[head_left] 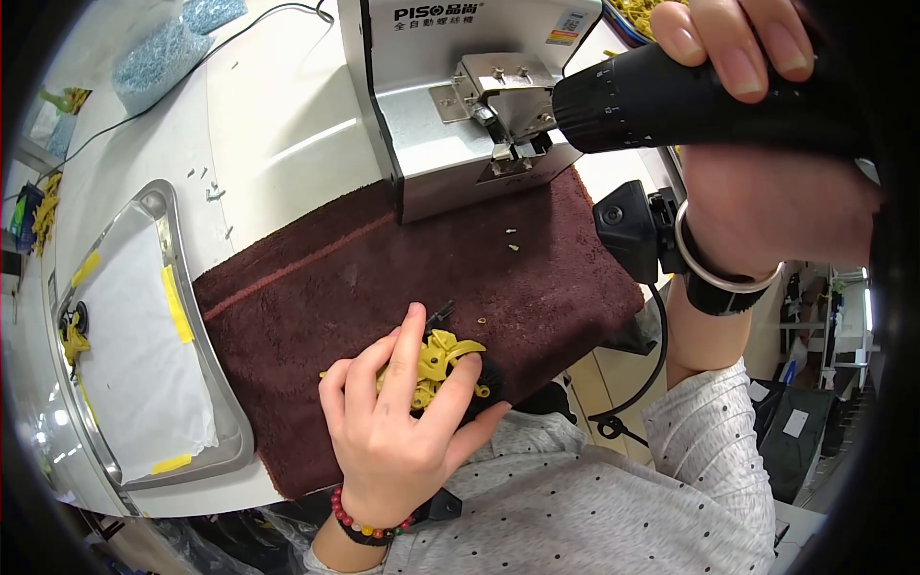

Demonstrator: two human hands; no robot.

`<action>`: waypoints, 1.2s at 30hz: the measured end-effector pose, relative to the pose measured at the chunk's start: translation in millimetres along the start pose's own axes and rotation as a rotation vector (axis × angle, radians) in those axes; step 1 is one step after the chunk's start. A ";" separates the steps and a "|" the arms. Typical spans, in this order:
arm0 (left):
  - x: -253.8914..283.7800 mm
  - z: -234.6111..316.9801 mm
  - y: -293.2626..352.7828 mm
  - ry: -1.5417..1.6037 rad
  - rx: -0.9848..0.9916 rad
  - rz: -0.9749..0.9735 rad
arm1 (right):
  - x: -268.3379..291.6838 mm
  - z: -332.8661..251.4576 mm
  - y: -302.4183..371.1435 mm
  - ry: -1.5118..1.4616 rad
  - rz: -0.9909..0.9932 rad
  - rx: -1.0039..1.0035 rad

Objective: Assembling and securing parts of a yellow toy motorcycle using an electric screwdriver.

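My right hand (733, 48) is wrapped round a black power screwdriver (637, 103), held level at the upper right. Its nose points left, at the metal outlet of a silver screw feeder (422, 158); the bit tip is hard to make out. Below, my left hand (393, 407) rests over a yellow and black plastic assembly (439, 356), fingers curved round it and pressing it to a dark red cloth (335, 287). Part of the assembly is hidden under my palm and fingers, and a thin black piece sticks out at its top.
A metal tray (240, 436) lined with white paper stands at the left, a yellow and black piece (75, 335) at its far side. Loose screws (215, 195) lie on the white table, near bagged screws (158, 65). Small bits (513, 247) dot the cloth. A cable (661, 355) hangs beside my right wrist.
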State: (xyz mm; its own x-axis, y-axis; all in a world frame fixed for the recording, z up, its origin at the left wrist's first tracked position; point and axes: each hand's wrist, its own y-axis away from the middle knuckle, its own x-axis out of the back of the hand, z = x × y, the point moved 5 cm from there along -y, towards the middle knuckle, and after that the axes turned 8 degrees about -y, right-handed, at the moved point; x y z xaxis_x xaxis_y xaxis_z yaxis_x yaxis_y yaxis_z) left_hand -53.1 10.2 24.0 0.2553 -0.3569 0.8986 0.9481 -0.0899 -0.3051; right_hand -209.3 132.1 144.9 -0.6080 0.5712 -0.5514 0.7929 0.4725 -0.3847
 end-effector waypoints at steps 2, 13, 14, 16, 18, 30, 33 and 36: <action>0.4 -0.5 -0.3 0.001 0.002 -0.002 | -1.3 2.9 -1.8 -0.001 -0.005 -0.010; -1.8 -0.7 1.1 0.034 0.007 0.050 | 0.4 -1.6 -11.7 -0.010 -0.054 -0.068; -3.3 -2.5 2.1 0.029 0.016 0.052 | -1.6 8.4 -16.2 -0.015 -0.062 -0.076; -1.8 -1.7 3.0 0.036 0.015 0.067 | -4.2 -5.1 -7.4 0.005 -0.064 -0.086; -1.2 -1.1 2.7 0.037 0.015 0.076 | -4.1 -13.6 -1.4 0.012 -0.073 -0.110; -1.9 -2.7 1.5 0.031 0.027 0.054 | -17.8 -8.8 90.2 0.021 0.067 0.014; -4.7 -2.1 2.5 0.026 0.029 0.054 | -14.8 -1.2 87.9 0.028 0.019 0.020; -4.4 -3.8 3.5 0.035 0.038 0.059 | -19.9 7.3 81.6 0.039 -0.058 0.024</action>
State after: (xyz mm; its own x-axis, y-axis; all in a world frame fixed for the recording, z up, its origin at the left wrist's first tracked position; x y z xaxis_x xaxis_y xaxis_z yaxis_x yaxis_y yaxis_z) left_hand -51.6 7.9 17.8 0.3044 -0.3926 0.8679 0.9385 -0.0324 -0.3438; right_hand -132.1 154.4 119.1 -0.6536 0.5696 -0.4983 0.7568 0.4894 -0.4332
